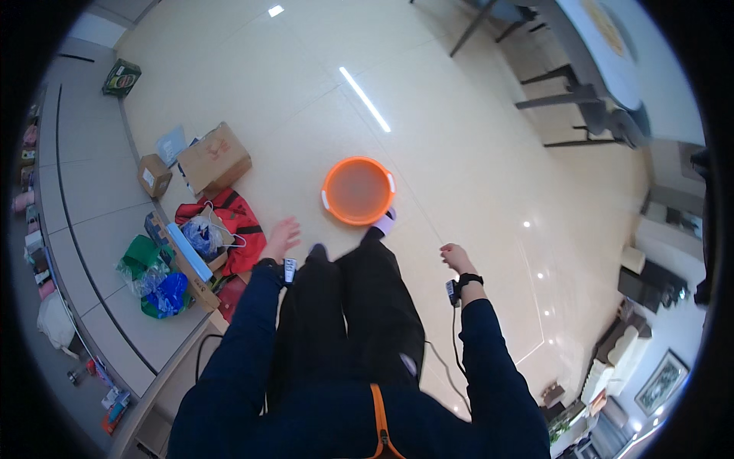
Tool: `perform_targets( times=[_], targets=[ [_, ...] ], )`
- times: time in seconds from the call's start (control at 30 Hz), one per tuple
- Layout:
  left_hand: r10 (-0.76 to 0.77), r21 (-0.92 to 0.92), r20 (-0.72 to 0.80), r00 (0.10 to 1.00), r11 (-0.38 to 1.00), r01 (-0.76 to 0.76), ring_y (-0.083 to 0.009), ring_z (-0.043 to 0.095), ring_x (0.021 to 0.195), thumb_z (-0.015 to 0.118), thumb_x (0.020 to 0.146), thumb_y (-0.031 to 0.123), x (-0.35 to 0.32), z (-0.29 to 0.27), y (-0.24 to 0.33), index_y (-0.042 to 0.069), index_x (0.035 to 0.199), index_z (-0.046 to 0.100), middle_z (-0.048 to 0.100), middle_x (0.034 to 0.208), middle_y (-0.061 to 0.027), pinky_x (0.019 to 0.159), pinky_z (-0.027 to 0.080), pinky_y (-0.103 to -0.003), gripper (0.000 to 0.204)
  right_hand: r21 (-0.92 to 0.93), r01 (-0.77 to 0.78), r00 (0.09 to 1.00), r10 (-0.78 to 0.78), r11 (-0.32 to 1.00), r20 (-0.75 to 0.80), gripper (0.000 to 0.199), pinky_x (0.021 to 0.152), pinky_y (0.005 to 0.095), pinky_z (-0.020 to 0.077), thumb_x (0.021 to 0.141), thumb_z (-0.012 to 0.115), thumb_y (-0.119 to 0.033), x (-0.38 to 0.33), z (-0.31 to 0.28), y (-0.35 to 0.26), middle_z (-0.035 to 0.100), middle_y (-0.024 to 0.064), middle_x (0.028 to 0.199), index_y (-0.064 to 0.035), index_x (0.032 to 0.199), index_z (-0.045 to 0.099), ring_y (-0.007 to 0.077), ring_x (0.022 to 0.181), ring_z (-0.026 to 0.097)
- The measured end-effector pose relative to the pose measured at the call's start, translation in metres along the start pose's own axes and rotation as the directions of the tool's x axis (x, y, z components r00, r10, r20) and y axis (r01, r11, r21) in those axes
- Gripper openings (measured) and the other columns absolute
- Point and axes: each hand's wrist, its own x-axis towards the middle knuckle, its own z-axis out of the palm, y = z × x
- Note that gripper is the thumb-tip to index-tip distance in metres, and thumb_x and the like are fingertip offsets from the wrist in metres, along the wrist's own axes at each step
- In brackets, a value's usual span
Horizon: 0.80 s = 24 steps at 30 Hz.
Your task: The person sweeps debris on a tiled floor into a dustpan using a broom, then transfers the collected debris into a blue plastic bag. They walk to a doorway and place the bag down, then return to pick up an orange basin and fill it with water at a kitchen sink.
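An orange round basin point(358, 191) with two pale handles sits on the floor in front of my feet. Its inside looks greyish brown; I cannot tell whether it contains water. My left hand point(283, 237) hangs in the air to the left of the basin, fingers apart and holding nothing. Beyond that hand lies a red bag point(243, 222) with black straps. On the right, my right hand point(457, 258) is over the floor with its fingers curled in, and nothing shows in it. Both hands are apart from the basin. My foot in a light purple slipper point(386, 223) is close to the basin's rim.
Cardboard boxes point(218, 159), a long blue box point(191, 252) and green and blue plastic bags point(164, 294) crowd the left side by a grey cabinet point(92, 153). A green box point(121, 78) stands farther off. Chairs point(566, 96) and a table point(604, 38) are at the upper right.
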Motion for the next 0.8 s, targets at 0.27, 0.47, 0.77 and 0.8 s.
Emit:
perform_targets(
  times=[0.27,0.47,0.77,0.8],
  targets=[
    [-0.122,0.202,-0.229,0.966,0.965,0.169,-0.0238,0.058,0.106,0.066,0.083,0.024,0.234,0.068,-0.050,0.005,0.131,0.053,0.061,0.119,-0.0121,0.083,0.050,-0.039,0.054,-0.054,0.080,0.997,-0.080,0.995,0.012,0.047,0.100,0.0415,0.0444,0.086,0.059,-0.035,0.298,0.086,-0.062,0.061,0.0230,0.122,-0.0044,0.122,0.060,0.0351,0.118,0.055],
    [-0.151,0.087,-0.283,0.947,0.979,0.182,-0.0226,0.057,0.108,0.069,0.079,0.022,0.331,0.083,-0.100,0.007,0.133,0.050,0.058,0.124,-0.0096,0.090,0.044,-0.038,0.059,0.210,0.018,0.980,0.025,0.977,-0.199,0.069,0.107,0.0423,0.0381,0.093,0.052,-0.045,0.409,0.182,-0.084,0.050,0.0304,0.133,0.0062,0.137,0.043,0.0408,0.127,0.047],
    [-0.081,-0.353,-0.150,0.985,0.935,0.024,-0.0230,0.055,0.110,0.066,0.089,0.022,0.381,0.041,-0.132,0.010,0.134,0.040,0.054,0.122,-0.0080,0.089,0.048,-0.042,0.053,0.424,-0.013,0.994,0.056,0.906,-0.089,0.047,0.082,0.0343,0.0489,0.095,0.057,-0.041,0.427,0.191,-0.082,0.068,0.0126,0.104,0.0016,0.112,0.062,0.0203,0.093,0.063],
    [-0.082,-0.356,-0.216,0.973,0.934,0.000,-0.0220,0.057,0.107,0.065,0.090,0.021,0.378,0.042,-0.133,0.009,0.132,0.041,0.055,0.120,-0.0081,0.086,0.050,-0.039,0.049,0.476,0.006,0.992,0.056,0.879,-0.117,0.044,0.076,0.0335,0.0489,0.095,0.057,-0.041,0.419,0.192,-0.086,0.067,0.0107,0.098,0.0009,0.109,0.061,0.0186,0.087,0.062]
  ],
)
